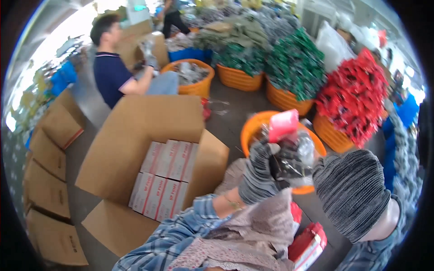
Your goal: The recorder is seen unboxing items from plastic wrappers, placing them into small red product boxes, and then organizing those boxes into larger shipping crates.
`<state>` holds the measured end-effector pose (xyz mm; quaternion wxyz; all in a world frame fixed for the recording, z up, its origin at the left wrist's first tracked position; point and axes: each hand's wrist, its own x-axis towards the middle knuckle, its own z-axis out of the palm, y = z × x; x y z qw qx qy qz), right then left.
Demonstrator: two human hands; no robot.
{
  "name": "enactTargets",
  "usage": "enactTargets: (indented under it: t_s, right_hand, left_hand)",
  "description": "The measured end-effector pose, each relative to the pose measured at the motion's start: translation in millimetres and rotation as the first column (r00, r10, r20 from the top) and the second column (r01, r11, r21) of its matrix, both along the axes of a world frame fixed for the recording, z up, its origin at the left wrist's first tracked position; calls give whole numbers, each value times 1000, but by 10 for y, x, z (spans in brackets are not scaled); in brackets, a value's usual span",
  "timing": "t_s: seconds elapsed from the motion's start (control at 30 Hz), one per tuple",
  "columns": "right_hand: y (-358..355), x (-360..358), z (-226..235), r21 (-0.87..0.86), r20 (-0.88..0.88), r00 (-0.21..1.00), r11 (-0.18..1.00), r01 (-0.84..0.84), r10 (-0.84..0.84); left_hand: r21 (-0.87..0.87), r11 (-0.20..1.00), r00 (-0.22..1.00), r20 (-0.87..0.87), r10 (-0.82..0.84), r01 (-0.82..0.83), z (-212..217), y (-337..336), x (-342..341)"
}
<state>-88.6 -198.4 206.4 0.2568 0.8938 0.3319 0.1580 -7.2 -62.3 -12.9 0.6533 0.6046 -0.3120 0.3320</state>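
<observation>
My left hand (258, 177), in a grey striped knit glove, is closed on a clear plastic bag (294, 158) with something dark inside. A pink-red piece (283, 125) stands up at the bag's top; whether it is inside the bag I cannot tell. My right hand (350, 192), gloved in the same grey knit, is beside the bag's right side with its back toward me. Its fingers are hidden, so its grip does not show. Below the bag is an orange basket (247, 131) with clear-wrapped items in it.
At left stands an open cardboard box (122, 153) holding white-and-red cartons (165, 174). Red-and-white packs (309, 246) lie by my lap. Orange baskets heaped with green (296, 63) and red (355, 95) packets stand behind. A co-worker (110, 67) sits far left; folded cardboard boxes (47, 194) line the left.
</observation>
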Motion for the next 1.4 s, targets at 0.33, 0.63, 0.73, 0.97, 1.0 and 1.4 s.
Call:
enactTargets:
  t_s: [0.33,0.63,0.73,0.97,1.0,1.4]
  right_hand:
    - [229,959,350,89,96,933,930,-356,347]
    - [804,1046,152,127,8,853,845,-519,522]
    - [745,858,198,118,-46,887,884,-452,460]
    - [586,807,110,-38,-464,870,978,-205,164]
    - [520,805,10,-47,-471,873,985,-167,125]
    - [253,627,-754,658,-55,932,715,-236,358]
  left_hand:
    - [-273,921,959,19,-282,277,420,261,-121]
    - [-250,968,999,45,0,12,168,220,-164]
    - [-424,868,956,-20,-293,257,304,8,-227]
    - [-143,936,936,-102,-336,321,243,248,-122]
    - [-155,921,922,-105,-374,356,175,203,-159]
    - [-46,995,996,13,-93,94,188,409,-189]
